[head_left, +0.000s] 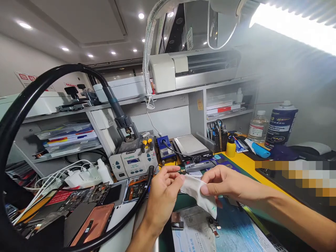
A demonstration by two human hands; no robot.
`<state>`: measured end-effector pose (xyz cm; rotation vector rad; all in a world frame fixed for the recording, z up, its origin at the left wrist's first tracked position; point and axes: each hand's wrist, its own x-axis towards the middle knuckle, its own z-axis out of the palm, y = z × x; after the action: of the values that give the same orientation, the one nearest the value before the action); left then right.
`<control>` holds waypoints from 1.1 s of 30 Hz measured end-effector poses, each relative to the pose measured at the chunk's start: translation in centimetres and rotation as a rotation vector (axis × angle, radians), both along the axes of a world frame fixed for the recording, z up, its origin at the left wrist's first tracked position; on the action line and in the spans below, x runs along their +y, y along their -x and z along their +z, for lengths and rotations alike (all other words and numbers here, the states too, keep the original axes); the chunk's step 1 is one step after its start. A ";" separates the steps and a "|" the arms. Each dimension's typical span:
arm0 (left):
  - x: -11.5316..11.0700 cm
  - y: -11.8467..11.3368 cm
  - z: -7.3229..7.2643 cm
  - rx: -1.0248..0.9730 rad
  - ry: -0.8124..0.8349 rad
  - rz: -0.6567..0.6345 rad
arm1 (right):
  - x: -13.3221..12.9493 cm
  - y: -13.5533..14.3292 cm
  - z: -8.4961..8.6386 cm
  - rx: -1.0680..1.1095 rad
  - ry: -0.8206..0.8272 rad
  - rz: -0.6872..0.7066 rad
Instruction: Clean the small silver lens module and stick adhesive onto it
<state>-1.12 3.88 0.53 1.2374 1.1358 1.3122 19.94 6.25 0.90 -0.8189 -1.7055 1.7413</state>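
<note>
In front of me a white wiping cloth (195, 189) hangs between my two hands above the work mat. My left hand (162, 196) pinches its left end between thumb and fingers. A small dark and gold piece (183, 172) shows at those fingertips, too small to name. My right hand (222, 182) grips the cloth's upper right part, thumb in front, and the loose end droops with a green mark on it. Below lie a small camera module with a flex strip (214, 225) and another small metallic part (177, 224), both on a blue and white printed sheet (194, 241).
A black hose (34, 92) loops across the left side from the hot-air station (135, 162). Phone parts and circuit boards (98, 192) crowd the left. A spray can (280, 124), clear bottle (258, 126) and yellow bottle (231, 146) stand back right. A lamp (296, 24) hangs overhead.
</note>
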 end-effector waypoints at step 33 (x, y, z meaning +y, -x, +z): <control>-1.8 -1.2 0.9 0.302 -0.063 -0.200 | -0.4 0.9 0.2 0.094 -0.128 -0.220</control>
<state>0.10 2.12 1.46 1.5925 1.1499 1.0408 19.07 5.83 1.12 -0.8202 -1.5823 1.4845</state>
